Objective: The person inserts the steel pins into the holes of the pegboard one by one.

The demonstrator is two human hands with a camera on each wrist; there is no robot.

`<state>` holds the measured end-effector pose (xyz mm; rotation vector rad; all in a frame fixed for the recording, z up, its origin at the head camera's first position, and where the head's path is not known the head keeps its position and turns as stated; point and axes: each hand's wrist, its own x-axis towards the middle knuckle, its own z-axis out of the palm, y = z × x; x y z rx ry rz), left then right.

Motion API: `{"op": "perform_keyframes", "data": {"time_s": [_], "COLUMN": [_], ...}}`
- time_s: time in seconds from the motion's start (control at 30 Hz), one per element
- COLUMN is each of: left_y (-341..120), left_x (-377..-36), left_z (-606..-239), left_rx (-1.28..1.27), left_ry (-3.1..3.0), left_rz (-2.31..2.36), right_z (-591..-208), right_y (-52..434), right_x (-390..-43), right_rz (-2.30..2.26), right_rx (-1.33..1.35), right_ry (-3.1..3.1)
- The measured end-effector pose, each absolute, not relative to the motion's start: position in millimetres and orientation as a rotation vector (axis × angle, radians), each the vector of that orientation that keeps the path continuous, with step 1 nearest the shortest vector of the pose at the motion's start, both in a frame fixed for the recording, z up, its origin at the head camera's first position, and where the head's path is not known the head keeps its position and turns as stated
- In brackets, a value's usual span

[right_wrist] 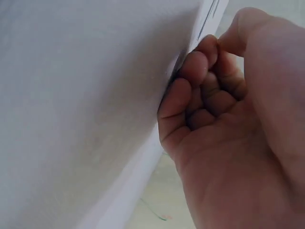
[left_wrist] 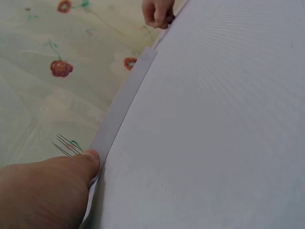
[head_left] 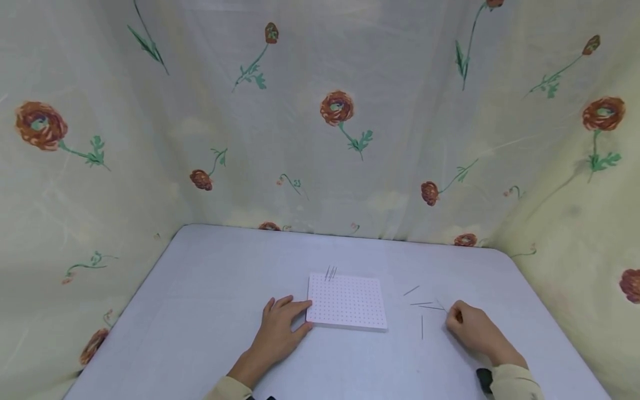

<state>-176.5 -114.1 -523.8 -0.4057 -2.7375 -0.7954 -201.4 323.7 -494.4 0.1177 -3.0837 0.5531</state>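
A white pegboard with rows of small holes lies on the table. Three thin metal pins stand upright near its far left corner; the left wrist view also shows these pins. My left hand holds the board's near left corner, with the thumb on the near side and the index finger on the left edge. To the right, my right hand pinches a thin pin between thumb and index finger. In the right wrist view, the other fingers are curled, and the pin is hard to make out.
Several loose pins lie on the white tabletop between the board and my right hand. A flowered curtain hangs behind the table and along both sides.
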Motion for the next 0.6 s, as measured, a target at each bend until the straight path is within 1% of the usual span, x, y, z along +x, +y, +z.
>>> {"op": "perform_keyframes", "data": {"time_s": [0.23,0.47,0.6], "left_y": [-113.9,-113.9,-114.9], "left_x": [-174.2,-175.1,-176.0], "left_z": [-526.4,-523.8,-523.8], "left_rx": [-0.41,-0.398,-0.401], "left_ry": [-2.747,-2.762,-2.759], "left_rz": [-0.816,-0.802,-0.784], "right_z": [-491.0,-483.8,-481.0], "right_y": [330.3,327.0,324.9], "right_x": [-200.2,-202.7,-202.8], "right_rz": [0.734,0.743,0.759], "right_rx": [0.008,-0.071,-0.068], "right_ry": [-2.967,-2.857,-2.829]}}
